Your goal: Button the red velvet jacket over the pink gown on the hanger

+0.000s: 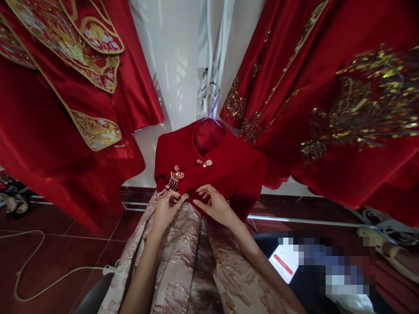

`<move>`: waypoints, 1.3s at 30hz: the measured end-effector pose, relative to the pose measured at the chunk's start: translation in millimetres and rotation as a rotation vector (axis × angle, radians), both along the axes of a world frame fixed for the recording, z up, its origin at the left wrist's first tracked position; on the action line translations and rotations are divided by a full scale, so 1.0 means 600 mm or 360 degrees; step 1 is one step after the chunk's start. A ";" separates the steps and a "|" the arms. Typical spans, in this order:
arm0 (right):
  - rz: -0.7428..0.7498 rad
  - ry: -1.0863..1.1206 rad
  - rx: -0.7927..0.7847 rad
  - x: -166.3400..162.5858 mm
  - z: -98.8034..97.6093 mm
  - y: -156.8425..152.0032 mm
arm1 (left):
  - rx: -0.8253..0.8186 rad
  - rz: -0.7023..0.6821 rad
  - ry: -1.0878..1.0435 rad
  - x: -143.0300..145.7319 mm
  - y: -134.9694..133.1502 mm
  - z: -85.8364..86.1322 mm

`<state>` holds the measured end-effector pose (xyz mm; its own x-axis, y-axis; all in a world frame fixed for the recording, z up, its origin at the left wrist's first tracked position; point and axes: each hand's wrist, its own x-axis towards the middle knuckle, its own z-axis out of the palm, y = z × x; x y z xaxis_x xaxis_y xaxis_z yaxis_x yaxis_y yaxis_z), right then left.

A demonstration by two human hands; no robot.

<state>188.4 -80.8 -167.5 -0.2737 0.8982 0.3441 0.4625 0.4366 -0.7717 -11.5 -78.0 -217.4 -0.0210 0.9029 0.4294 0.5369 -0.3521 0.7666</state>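
Observation:
A red short-sleeved top (183, 148) hangs on a purple hanger (214, 107), with a pale pink brocade skirt (178, 253) below it. A beaded frog button (204, 162) sits at its neckline. On its left side hangs a beaded tassel ornament (176, 175). My left hand (166, 210) is closed in a pinch at the waist, on a small beaded button (185, 196) by the thumb tip. Just to the right, my right hand (213, 204) is open over the red cloth, its fingers curved and apart with nothing visible between them.
Red embroidered gowns hang at the left (98, 87) and right (327, 109). A white cable (42, 253) trails over the tiled floor. At the lower right, a lit phone (284, 264) lies on dark cloth, near a pixelated patch. Shoes (16, 203) stand far left.

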 end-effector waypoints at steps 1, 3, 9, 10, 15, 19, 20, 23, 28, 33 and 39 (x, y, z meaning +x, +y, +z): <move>0.0004 0.0014 0.0018 -0.003 0.000 0.001 | 0.0003 -0.0007 -0.0001 0.000 0.001 -0.002; 0.0021 0.0024 0.0041 -0.007 -0.004 0.003 | 0.0016 -0.0009 -0.0003 0.000 0.002 -0.004; 0.0071 0.0147 -0.0081 -0.021 -0.042 0.014 | 0.0059 0.0031 0.0025 0.001 -0.004 0.004; 0.0076 0.0175 -0.0118 -0.025 -0.049 0.015 | 0.0062 0.0031 0.0006 0.002 -0.005 0.006; 0.0128 0.0163 -0.0181 -0.040 -0.067 0.017 | 0.0024 0.0010 -0.0154 0.009 -0.006 0.006; 0.0144 0.0171 -0.0178 -0.042 -0.066 0.015 | -0.0085 -0.0002 -0.0357 0.013 -0.006 0.008; 0.0158 0.0164 -0.0174 -0.042 -0.066 0.015 | -0.0132 -0.0018 -0.0427 0.015 -0.008 0.011; 0.0161 0.0159 -0.0132 -0.045 -0.065 0.013 | -0.0316 -0.0175 -0.0575 0.021 -0.019 0.026; -0.0057 0.0203 -0.0007 -0.043 -0.054 0.010 | -0.0326 -0.0253 -0.0720 0.023 -0.010 0.041; 0.0020 0.0139 -0.0034 -0.007 -0.014 0.010 | -0.0328 -0.0183 -0.1298 0.013 0.058 0.045; 0.0264 0.0006 -0.0091 0.028 0.019 0.007 | -0.0380 -0.0253 -0.1465 0.028 0.082 0.069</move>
